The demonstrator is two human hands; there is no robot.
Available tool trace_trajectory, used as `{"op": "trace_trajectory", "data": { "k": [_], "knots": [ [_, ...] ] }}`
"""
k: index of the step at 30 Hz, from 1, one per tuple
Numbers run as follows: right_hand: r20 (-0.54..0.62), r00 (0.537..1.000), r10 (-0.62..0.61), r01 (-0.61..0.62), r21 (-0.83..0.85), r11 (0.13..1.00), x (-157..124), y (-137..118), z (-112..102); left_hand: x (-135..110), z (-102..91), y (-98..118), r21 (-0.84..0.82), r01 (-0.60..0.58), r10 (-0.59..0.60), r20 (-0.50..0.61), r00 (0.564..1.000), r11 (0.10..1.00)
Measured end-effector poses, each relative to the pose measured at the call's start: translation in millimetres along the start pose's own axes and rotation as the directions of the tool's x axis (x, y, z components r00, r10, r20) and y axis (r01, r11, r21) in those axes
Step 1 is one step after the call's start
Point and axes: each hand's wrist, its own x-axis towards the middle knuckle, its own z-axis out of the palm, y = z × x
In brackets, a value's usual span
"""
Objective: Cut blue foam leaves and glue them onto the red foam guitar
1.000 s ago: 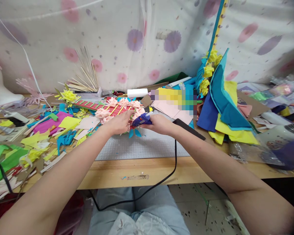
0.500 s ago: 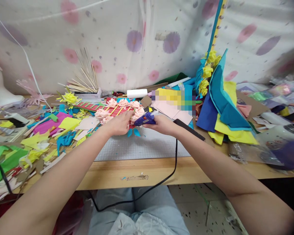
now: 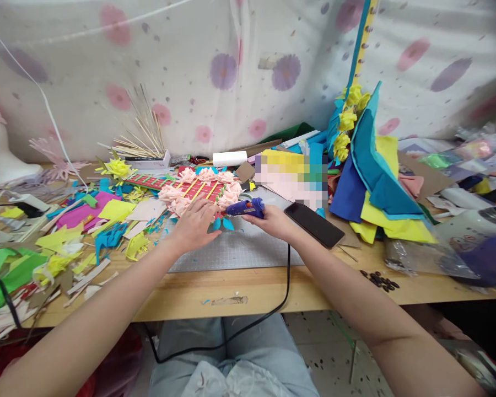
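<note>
A guitar-shaped craft piece [image 3: 198, 190] with a red face, yellow strips and pink ruffled flowers lies on a grey cutting mat [image 3: 231, 256]. My left hand [image 3: 197, 225] rests on its near edge, fingers stretched out and thumb apart. In my right hand [image 3: 273, 220] is a blue glue gun [image 3: 248, 208], its nozzle pointing left at the guitar's right end, close to the pink flowers. Whether the nozzle touches the guitar I cannot tell. Blue paper leaves [image 3: 228, 224] stick out from the near edge below the nozzle.
The black cord [image 3: 288, 281] hangs over the table's front edge. A phone [image 3: 316, 225] and small dark beads [image 3: 380, 281] lie to the right. Coloured scraps [image 3: 116, 208] cover the left side. Thin sticks [image 3: 144, 135] stand behind. Blue and yellow sheets [image 3: 382, 165] rise at right.
My left hand has moved left and nearer to me, its fingers spreading out. My right hand keeps the glue gun near the guitar; more of the phone and the beads now show beside my forearm.
</note>
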Motion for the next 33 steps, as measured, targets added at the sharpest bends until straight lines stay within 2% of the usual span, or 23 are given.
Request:
{"op": "trace_trajectory", "data": {
  "k": [9, 17, 21, 27, 33],
  "knots": [
    [0.018, 1.0, -0.014, 0.015, -0.067, 0.998, 1.7, -2.1, -2.5, -2.8, 7.4, 4.5, 0.076, 0.001, -0.001, -0.003, 1.0, 0.997],
    [0.029, 0.999, -0.029, 0.031, -0.084, 0.996, 3.9, -9.5, -2.4, -5.6, 8.5, 0.1, 0.057, 0.01, -0.011, 0.016, 1.0, 0.998],
    [0.032, 0.998, -0.058, 0.062, -0.136, 0.989, 6.4, -8.8, -2.6, -8.3, 10.8, -1.2, 0.043, 0.007, -0.006, -0.019, 1.0, 0.999],
    [0.041, 0.996, -0.082, 0.088, -0.195, 0.977, 10.4, -8.3, -3.3, -11.8, 5.3, -2.1, -0.026, -0.001, -0.002, -0.099, 0.995, 1.0],
    [0.074, 0.992, -0.104, 0.117, -0.203, 0.972, 14.0, -11.0, -6.6, -8.5, -0.4, -2.5, -0.016, 0.009, -0.011, -0.087, 0.996, 1.0]
  ]
}}
